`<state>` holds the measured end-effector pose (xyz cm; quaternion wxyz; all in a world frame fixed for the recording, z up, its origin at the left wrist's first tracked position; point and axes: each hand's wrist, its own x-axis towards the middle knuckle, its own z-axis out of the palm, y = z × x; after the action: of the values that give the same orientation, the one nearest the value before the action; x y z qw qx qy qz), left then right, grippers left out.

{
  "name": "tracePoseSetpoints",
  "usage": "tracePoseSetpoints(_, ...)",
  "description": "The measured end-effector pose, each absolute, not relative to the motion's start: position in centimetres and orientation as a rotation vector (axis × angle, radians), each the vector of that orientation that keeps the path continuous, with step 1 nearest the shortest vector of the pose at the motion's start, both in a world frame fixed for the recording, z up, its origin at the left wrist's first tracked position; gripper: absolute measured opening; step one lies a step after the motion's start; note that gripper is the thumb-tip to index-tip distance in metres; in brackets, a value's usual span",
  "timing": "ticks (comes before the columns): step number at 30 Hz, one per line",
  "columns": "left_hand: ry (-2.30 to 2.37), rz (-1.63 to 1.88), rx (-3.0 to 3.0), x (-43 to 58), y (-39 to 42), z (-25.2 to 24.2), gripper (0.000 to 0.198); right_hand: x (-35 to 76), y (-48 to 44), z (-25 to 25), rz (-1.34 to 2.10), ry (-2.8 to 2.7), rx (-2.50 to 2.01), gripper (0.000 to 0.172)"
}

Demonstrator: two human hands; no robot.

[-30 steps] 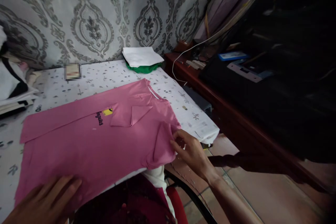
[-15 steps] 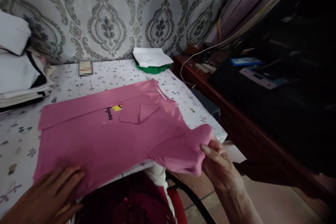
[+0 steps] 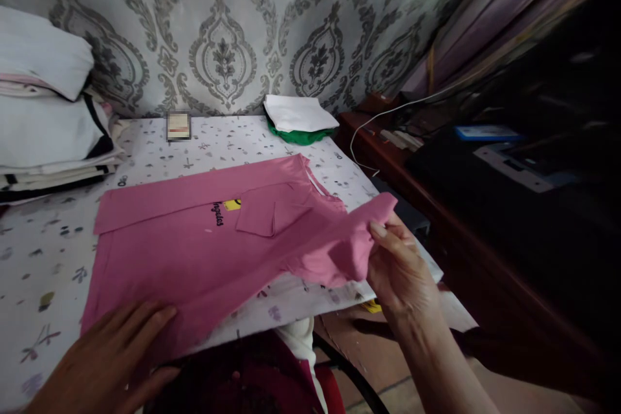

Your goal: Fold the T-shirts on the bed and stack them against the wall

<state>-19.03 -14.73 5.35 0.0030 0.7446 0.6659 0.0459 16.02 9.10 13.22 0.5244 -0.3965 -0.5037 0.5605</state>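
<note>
Right hand (image 3: 400, 272): grip clenched in a pinch, thumb on top and fingers beneath, grasping the end of one sleeve (image 3: 352, 242) of a pink polo shirt (image 3: 194, 259). Holds the sleeve lifted off the worktop (image 3: 43, 259), out toward its near right corner. Cloth bunched and sagging below the pinch.

Left hand (image 3: 114, 359): grip released, palm down, fingers spread flat on the near lower corner of the shirt. Presses it to the worktop close to the front edge.

Rest of the shirt lying flat across the middle of the worktop, collar (image 3: 272, 210) toward the right, far long edge folded over in a straight band. Small yellow patch (image 3: 231, 204) and dark lettering (image 3: 218, 214) just left of the collar; lettering too small to read in full.

Worktop covered in white cloth printed with small grey motifs.

Far right corner: folded white cloth (image 3: 298, 113) stacked on a folded green cloth (image 3: 301, 137), well apart from the shirt. Far left: stack of folded white garments (image 3: 43, 116) with black trim, against the wall. Small blurred card (image 3: 178, 126) at the foot of the damask wallpaper (image 3: 223, 58).

Right of the worktop: dark wooden shelf (image 3: 383, 155) with a white cable (image 3: 388, 110) trailing over it. Flat blue item (image 3: 488, 134) further right, in shadow.
</note>
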Motion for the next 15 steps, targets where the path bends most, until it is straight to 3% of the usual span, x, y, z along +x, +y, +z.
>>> tracePoseSetpoints(4, 2.112, 0.158, 2.346, -18.1, -13.9, 5.3, 0.036, 13.2, 12.1, 12.9, 1.330, -1.271, -0.888, 0.015)
tracePoseSetpoints(10, 2.292, 0.127, 1.935, -21.3, -11.6, 7.3, 0.035, 8.4, 17.9, 10.4, 1.427, -1.182, -0.876, 0.029)
tracePoseSetpoints(15, 2.435, 0.204, 1.668, -24.3, -8.9, 9.1, 0.034, 5.6, 21.1, 7.9, 1.476, -1.201, -0.916, 0.025)
